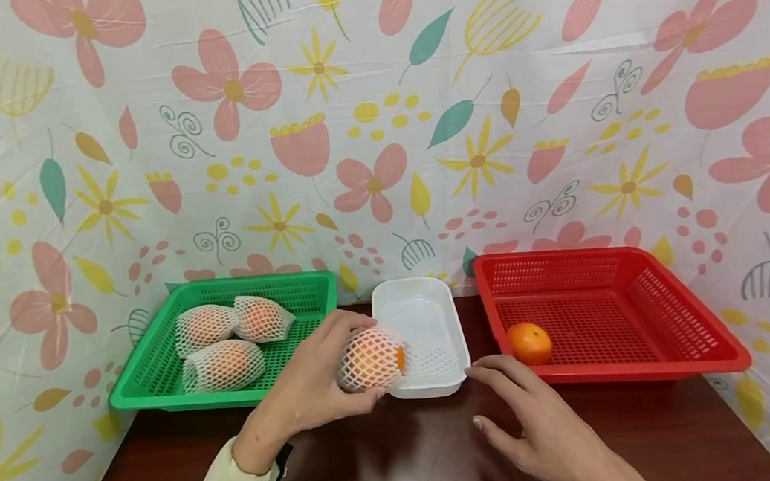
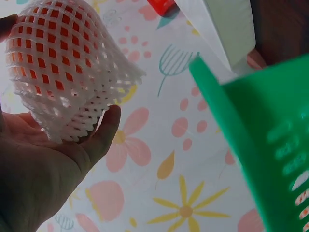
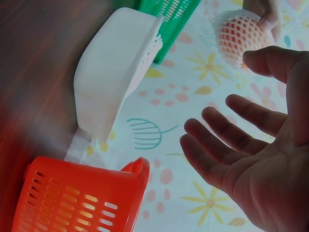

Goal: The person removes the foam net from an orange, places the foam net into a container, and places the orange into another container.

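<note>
My left hand (image 1: 317, 376) grips an orange (image 1: 369, 358) wrapped in a white foam net (image 2: 63, 67), held over the left edge of the white tray. Part of the bare fruit shows at the net's right end. Fingers relaxed and spread, my right hand (image 1: 538, 420) hovers near the tray's front right corner and holds nothing; the right wrist view shows its bare palm (image 3: 270, 179). In the white tray (image 1: 418, 294) lies a loose foam net (image 1: 434, 364). One bare orange (image 1: 529, 344) sits at the front left of the red basket (image 1: 635, 368).
The green basket (image 1: 220, 285) on the left contains several fruits in foam nets (image 1: 226, 363). All three containers stand on a dark wooden table (image 1: 400, 463). Behind them hangs a flower-patterned cloth (image 1: 377, 122).
</note>
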`<state>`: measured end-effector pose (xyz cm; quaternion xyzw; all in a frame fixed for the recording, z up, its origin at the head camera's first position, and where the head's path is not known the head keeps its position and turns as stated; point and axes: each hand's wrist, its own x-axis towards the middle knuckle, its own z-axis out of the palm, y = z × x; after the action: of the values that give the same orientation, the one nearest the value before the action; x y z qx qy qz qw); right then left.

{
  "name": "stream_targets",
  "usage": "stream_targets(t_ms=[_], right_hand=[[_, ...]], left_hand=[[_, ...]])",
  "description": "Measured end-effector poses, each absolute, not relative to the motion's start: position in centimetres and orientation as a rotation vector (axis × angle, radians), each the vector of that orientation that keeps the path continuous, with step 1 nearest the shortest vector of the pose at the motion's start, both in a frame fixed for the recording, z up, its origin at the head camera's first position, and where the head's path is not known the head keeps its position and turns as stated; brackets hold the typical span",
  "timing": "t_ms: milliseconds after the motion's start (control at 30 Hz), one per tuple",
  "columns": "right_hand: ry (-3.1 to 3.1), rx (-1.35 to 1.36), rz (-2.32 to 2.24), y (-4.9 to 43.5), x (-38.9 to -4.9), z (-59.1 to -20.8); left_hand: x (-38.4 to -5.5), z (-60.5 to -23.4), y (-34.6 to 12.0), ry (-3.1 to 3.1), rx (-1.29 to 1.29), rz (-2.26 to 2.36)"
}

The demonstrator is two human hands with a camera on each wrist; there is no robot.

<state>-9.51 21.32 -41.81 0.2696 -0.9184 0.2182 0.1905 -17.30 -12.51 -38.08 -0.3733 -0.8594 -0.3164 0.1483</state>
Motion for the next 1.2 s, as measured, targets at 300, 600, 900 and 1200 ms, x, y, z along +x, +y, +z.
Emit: stream_targets(t_ms=[300,600,900,1200], right_hand=[[-2.453,0.881,0.745,20.7,-9.4,-41.2],[-2.332,0.968,0.906,19.5,-9.3,-40.3],[-2.240,1.017,0.968,18.3,-9.2,-39.7],[-2.215,1.028,0.996,17.6,-9.3,-39.5]], left_hand=[[-16.2,-38.9,-11.5,-2.486,-1.111,-0.997],[-15.5,-39.5,-10.8,-2.485,-1.119,-1.076],[-14.9,-39.9,-10.2,-2.456,-1.146,-1.063],[-14.5,-40.1,-9.6,-2.448,-1.168,-1.063]])
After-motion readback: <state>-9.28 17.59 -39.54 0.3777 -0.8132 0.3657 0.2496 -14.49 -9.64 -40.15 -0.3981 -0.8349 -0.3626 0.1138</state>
